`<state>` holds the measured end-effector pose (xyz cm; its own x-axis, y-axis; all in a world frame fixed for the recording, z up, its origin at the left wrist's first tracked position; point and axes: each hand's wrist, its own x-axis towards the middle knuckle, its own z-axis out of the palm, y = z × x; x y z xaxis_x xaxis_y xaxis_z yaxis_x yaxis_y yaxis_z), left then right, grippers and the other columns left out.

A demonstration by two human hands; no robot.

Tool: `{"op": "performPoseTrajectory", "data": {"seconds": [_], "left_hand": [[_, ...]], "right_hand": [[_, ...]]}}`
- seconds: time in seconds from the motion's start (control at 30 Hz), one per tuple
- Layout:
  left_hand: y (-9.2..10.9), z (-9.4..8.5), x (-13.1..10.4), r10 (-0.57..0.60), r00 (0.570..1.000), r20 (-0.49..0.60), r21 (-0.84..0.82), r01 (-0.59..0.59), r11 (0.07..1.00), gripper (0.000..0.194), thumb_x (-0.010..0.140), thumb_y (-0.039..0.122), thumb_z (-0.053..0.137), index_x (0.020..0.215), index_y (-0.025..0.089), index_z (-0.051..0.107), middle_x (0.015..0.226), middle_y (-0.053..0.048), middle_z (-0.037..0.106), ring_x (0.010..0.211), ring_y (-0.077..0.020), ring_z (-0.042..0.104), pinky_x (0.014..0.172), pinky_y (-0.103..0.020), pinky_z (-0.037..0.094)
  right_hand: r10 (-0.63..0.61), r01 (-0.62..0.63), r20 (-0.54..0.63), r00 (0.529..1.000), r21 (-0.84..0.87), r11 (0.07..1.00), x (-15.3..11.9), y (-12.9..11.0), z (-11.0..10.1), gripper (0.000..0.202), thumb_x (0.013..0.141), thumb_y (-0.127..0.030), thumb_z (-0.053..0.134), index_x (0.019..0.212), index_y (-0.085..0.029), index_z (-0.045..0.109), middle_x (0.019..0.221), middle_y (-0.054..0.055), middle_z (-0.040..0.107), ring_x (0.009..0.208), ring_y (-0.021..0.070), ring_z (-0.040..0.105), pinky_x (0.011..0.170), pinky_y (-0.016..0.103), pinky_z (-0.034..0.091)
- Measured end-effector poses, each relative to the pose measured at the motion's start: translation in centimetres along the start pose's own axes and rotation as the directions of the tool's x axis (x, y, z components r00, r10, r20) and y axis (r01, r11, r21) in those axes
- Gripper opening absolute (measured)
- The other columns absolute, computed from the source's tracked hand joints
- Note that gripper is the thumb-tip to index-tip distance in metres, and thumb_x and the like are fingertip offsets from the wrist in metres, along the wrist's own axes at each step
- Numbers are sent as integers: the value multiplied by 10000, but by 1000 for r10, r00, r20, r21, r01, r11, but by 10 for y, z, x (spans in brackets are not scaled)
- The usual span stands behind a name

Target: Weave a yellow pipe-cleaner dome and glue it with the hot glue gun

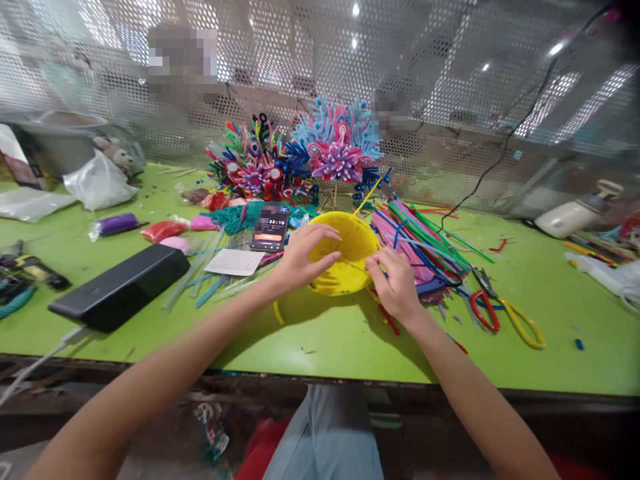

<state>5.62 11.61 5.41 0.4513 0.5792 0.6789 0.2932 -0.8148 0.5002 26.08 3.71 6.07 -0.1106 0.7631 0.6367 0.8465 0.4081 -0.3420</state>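
A yellow bowl-shaped piece (350,233), which looks made of fuzzy pipe cleaners, sits tilted on the green table between my hands. One yellow strand (369,193) sticks up from its far rim. My left hand (305,257) lies over the left rim, with thumb and fingers apart and reaching over the inside. At the right rim my right hand (395,280) is closed in a pinch. A thin strand seems to run from its fingertips into the bowl, though the exact hold is partly hidden. Just right of that hand lie loose pipe cleaners (430,230) in several colours.
Scissors (500,310) with red and yellow handles lie to the right. A phone (270,228) leans behind a white card (235,262). A black power bank (120,287) with a cable lies left. Colourful pipe-cleaner headdresses (340,143) stand before the mesh; a spray bottle (573,217) lies far right.
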Motion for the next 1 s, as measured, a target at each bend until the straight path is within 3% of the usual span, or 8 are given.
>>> {"op": "performPoseTrajectory", "data": {"seconds": [0.17,0.23,0.3,0.4,0.5,0.6,0.8,1.0], "left_hand": [[-3,0,-1,-9,1000,-20,-42,9,999,186,895,367,574,1021,241,626,1111,-80,703,1080,-224,633,990,-420,466],[-15,-9,6,-44,996,-78,-60,40,997,208,929,359,502,1040,227,618,1084,-76,699,1047,-204,635,961,-378,485],[-39,-25,18,-174,973,-154,1,176,984,262,953,311,405,1065,207,618,1082,-83,686,1043,-202,624,946,-359,488],[-89,-59,37,-390,913,-115,338,405,849,378,870,169,378,1124,152,657,1165,-140,643,1130,-267,573,1002,-413,441],[-133,-86,44,-562,827,-29,639,447,626,541,824,146,392,1318,171,611,1354,-170,536,1272,-354,450,1051,-501,369],[-157,-96,40,-643,766,9,714,445,540,612,843,182,376,1435,223,522,1461,-170,440,1319,-409,365,1033,-565,347],[-166,-94,41,-616,777,130,753,327,571,588,824,200,444,1388,312,573,1514,-116,397,1376,-416,281,1077,-595,269],[-147,-99,57,-665,730,158,621,450,642,252,725,93,544,819,202,750,1399,-73,563,1376,-383,336,1134,-568,219]], "right_hand": [[-41,43,28,999,-59,997,-3,15,-1,455,1002,-420,402,602,-219,484,599,14,543,638,165,532,674,326,386],[-70,68,-30,997,-57,996,-6,17,3,302,961,-415,504,757,-218,607,798,59,654,818,202,614,775,357,455],[-99,94,-56,994,-80,992,-8,18,6,238,900,-420,602,1032,-231,662,1143,120,657,1121,270,591,952,454,462],[-143,148,72,987,-71,986,-10,18,10,346,880,-407,623,1184,-245,642,1373,144,556,1314,312,488,1066,547,417],[-158,166,188,969,-31,986,-11,18,12,287,913,-359,580,1163,-245,662,1321,132,611,1284,298,530,1068,555,434],[-179,190,233,956,-24,982,-13,15,11,230,927,-315,560,1100,-239,691,1249,118,659,1245,287,566,1079,562,423],[-237,252,265,935,-26,967,-14,5,7,169,932,-272,563,1001,-216,707,1183,106,691,1181,263,604,1074,527,415],[-228,238,251,941,-7,971,-12,5,7,160,928,-255,568,980,-197,707,1155,108,697,1156,253,610,1051,492,427]]}}
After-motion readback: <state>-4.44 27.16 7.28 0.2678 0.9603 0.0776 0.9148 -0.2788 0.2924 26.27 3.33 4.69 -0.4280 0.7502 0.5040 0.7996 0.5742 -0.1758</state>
